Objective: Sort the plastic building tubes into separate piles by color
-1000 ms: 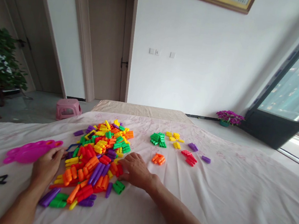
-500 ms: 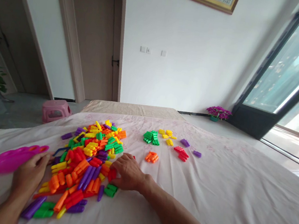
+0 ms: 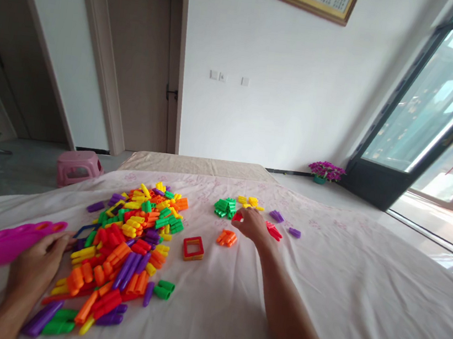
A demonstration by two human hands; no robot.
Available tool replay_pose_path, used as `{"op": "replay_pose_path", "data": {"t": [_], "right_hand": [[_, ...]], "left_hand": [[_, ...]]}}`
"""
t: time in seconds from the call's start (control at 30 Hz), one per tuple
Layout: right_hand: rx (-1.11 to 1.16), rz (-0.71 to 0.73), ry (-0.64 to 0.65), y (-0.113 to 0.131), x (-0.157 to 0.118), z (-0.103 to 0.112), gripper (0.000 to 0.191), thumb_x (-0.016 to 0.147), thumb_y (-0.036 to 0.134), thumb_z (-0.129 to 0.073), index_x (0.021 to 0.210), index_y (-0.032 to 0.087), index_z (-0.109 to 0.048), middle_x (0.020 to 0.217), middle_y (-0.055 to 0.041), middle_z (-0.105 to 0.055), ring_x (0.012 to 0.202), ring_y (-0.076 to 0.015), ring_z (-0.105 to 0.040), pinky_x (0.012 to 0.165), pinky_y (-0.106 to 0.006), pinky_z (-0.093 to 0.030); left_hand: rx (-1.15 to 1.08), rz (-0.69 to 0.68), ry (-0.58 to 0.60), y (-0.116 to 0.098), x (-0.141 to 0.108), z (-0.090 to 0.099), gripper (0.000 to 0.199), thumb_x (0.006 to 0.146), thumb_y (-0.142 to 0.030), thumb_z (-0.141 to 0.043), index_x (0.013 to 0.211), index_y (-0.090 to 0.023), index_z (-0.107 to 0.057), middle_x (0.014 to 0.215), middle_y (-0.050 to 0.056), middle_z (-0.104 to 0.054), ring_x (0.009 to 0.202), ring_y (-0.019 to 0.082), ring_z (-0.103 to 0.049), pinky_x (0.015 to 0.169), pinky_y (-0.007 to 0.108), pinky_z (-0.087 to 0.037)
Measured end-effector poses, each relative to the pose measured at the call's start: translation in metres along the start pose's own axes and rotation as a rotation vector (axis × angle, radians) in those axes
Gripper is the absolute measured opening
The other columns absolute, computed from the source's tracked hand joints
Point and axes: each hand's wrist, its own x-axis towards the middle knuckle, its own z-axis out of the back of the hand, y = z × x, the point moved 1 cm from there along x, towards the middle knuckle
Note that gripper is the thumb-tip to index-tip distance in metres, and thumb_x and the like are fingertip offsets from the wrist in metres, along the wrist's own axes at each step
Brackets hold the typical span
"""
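My right hand [image 3: 250,224] reaches over the cloth among the small colour groups, its fingertips pinching a red plastic building piece [image 3: 237,216]. Beneath my left hand [image 3: 40,259] is the left side of the big pile of coloured plastic building pieces [image 3: 119,253]; its fingers are closed at the corner of a blue square frame [image 3: 84,230], partly hidden. Around my right hand lie green pieces [image 3: 225,208], yellow pieces [image 3: 252,201], orange pieces [image 3: 226,238] and red pieces [image 3: 273,231]. A red and yellow square frame [image 3: 193,248] lies right of the pile.
A magenta plastic tray-like item [image 3: 3,246] lies left of my left hand. Purple pieces [image 3: 276,216] lie on the right part of the pale tablecloth [image 3: 339,295]. A pink stool [image 3: 79,168] stands beyond the table, and a pot of purple flowers [image 3: 326,171] is by the wall.
My right hand has moved from the pile's right edge forward and right, carrying a red piece. The red and yellow square frame, mostly covered before, now shows. My left hand stays put.
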Motion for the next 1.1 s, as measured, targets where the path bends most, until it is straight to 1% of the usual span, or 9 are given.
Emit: {"op": "replay_pose_path", "data": {"t": [0.17, 0.23, 0.3, 0.4, 0.5, 0.6, 0.7, 0.87, 1.1], "right_hand": [[-0.142, -0.252, 0.111, -0.049, -0.003, 0.008, 0.026, 0.077, 0.026, -0.066, 0.101, 0.018, -0.073, 0.111, -0.0164, -0.068, 0.108, -0.0338, -0.058, 0.084, -0.039, -0.043], [-0.148, -0.297, 0.108, -0.055, -0.003, 0.011, 0.033, 0.077, 0.025, -0.067, 0.11, 0.019, -0.072, 0.118, -0.0162, -0.067, 0.114, -0.035, -0.056, 0.087, -0.042, -0.043], [-0.119, -0.252, 0.074, -0.05, -0.001, 0.013, 0.037, 0.08, 0.024, -0.065, 0.116, 0.019, -0.07, 0.122, -0.0163, -0.066, 0.116, -0.0338, -0.056, 0.09, -0.042, -0.042], [-0.014, -0.044, 0.037, -0.017, 0.002, 0.008, 0.033, 0.086, 0.024, -0.061, 0.117, 0.019, -0.069, 0.119, -0.0144, -0.068, 0.113, -0.0292, -0.06, 0.092, -0.038, -0.043], [0.162, 0.234, 0.061, 0.037, -0.005, -0.006, 0.027, 0.086, 0.022, -0.063, 0.113, 0.021, -0.071, 0.112, -0.0093, -0.071, 0.108, -0.0247, -0.062, 0.092, -0.034, -0.044], [0.302, 0.524, 0.072, 0.092, -0.024, -0.025, 0.022, 0.087, 0.023, -0.065, 0.108, 0.021, -0.072, 0.106, -0.0068, -0.072, 0.104, -0.0221, -0.062, 0.093, -0.033, -0.044], [0.321, 0.653, 0.073, 0.13, -0.047, -0.045, 0.024, 0.087, 0.03, -0.068, 0.109, 0.021, -0.071, 0.103, -0.0071, -0.071, 0.103, -0.0223, -0.06, 0.092, -0.034, -0.044], [0.222, 0.73, 0.051, 0.157, -0.063, -0.066, 0.04, 0.085, 0.045, -0.071, 0.12, 0.026, -0.064, 0.105, -0.0056, -0.066, 0.101, -0.0232, -0.055, 0.088, -0.035, -0.043], [0.184, 0.763, 0.015, 0.16, -0.062, -0.077, 0.022, 0.086, 0.032, -0.07, 0.106, 0.024, -0.065, 0.099, -0.0033, -0.064, 0.1, -0.0214, -0.052, 0.087, -0.034, -0.04]], "left_hand": [[0.02, 0.021, 0.021, 0.001, 0.002, -0.002, 0.053, 0.088, -0.055, -0.041, 0.114, -0.021, -0.072, 0.107, 0.009, -0.077, 0.101, 0.032, -0.069, 0.081, 0.038, -0.052], [0.024, 0.018, 0.032, 0.001, 0.003, -0.002, 0.053, 0.088, -0.054, -0.041, 0.115, -0.02, -0.071, 0.109, 0.01, -0.076, 0.102, 0.032, -0.068, 0.083, 0.039, -0.052], [0.009, 0.01, 0.04, 0.0, 0.002, -0.002, 0.052, 0.089, -0.053, -0.042, 0.116, -0.02, -0.071, 0.109, 0.009, -0.076, 0.103, 0.032, -0.068, 0.083, 0.038, -0.051], [-0.028, 0.007, 0.043, -0.003, 0.0, -0.001, 0.049, 0.089, -0.051, -0.043, 0.117, -0.021, -0.07, 0.105, 0.007, -0.078, 0.102, 0.029, -0.069, 0.081, 0.036, -0.051], [-0.046, 0.001, 0.041, -0.005, -0.001, 0.0, 0.047, 0.088, -0.05, -0.045, 0.115, -0.021, -0.071, 0.101, 0.006, -0.078, 0.099, 0.028, -0.069, 0.079, 0.033, -0.051], [-0.063, -0.013, 0.036, -0.005, -0.001, 0.0, 0.045, 0.088, -0.048, -0.046, 0.113, -0.021, -0.071, 0.1, 0.006, -0.078, 0.098, 0.027, -0.07, 0.077, 0.032, -0.051], [-0.065, -0.018, 0.046, -0.003, 0.0, -0.001, 0.046, 0.089, -0.048, -0.045, 0.115, -0.02, -0.071, 0.102, 0.006, -0.078, 0.099, 0.027, -0.07, 0.077, 0.031, -0.05], [-0.069, -0.005, 0.062, -0.002, 0.001, -0.002, 0.046, 0.089, -0.049, -0.045, 0.116, -0.02, -0.069, 0.105, 0.007, -0.077, 0.102, 0.027, -0.069, 0.079, 0.032, -0.05], [-0.056, 0.005, 0.07, 0.002, 0.004, -0.003, 0.046, 0.087, -0.049, -0.047, 0.115, -0.021, -0.071, 0.104, 0.007, -0.077, 0.099, 0.028, -0.069, 0.079, 0.033, -0.05]]}}
